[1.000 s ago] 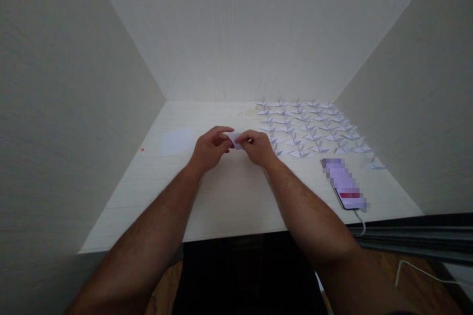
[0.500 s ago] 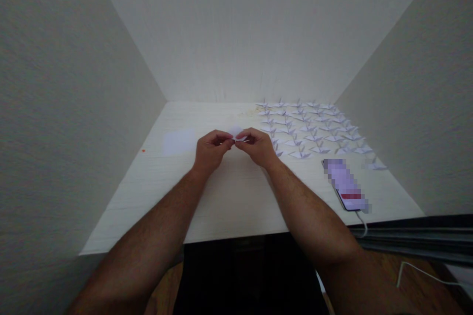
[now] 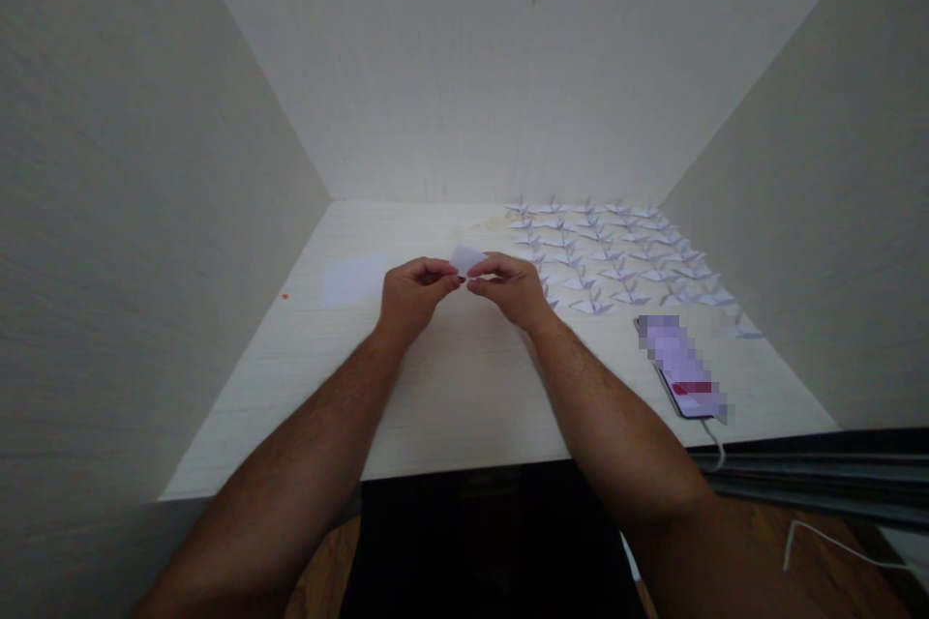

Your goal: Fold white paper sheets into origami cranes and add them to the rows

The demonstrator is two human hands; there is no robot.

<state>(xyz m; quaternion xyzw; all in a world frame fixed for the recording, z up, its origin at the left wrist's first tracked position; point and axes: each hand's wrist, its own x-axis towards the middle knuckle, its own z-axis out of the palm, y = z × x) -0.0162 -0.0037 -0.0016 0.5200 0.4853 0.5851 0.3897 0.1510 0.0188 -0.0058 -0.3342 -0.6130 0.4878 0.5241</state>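
Observation:
A small piece of white paper (image 3: pixel 466 259) is held up between my two hands, above the middle of the table. My left hand (image 3: pixel 419 292) pinches its left side with thumb and forefinger. On the other side, the thumb and forefinger of my right hand (image 3: pixel 514 288) grip the paper's right edge. Fingers cover its lower part, so its folds cannot be made out. Just right of my right hand stand rows of several folded white paper cranes (image 3: pixel 595 307).
Flat white paper (image 3: pixel 353 280) lies left of my left hand on the pale table (image 3: pixel 464 406). A phone (image 3: pixel 678 368) with a white cable rests at the right. A tiny orange bit (image 3: pixel 284 296) is near the left edge. Walls enclose the back and both sides.
My fingers have shifted slightly on the paper, and more of its upper part now shows between them. The hands are a little further apart; the whole view has moved slightly.

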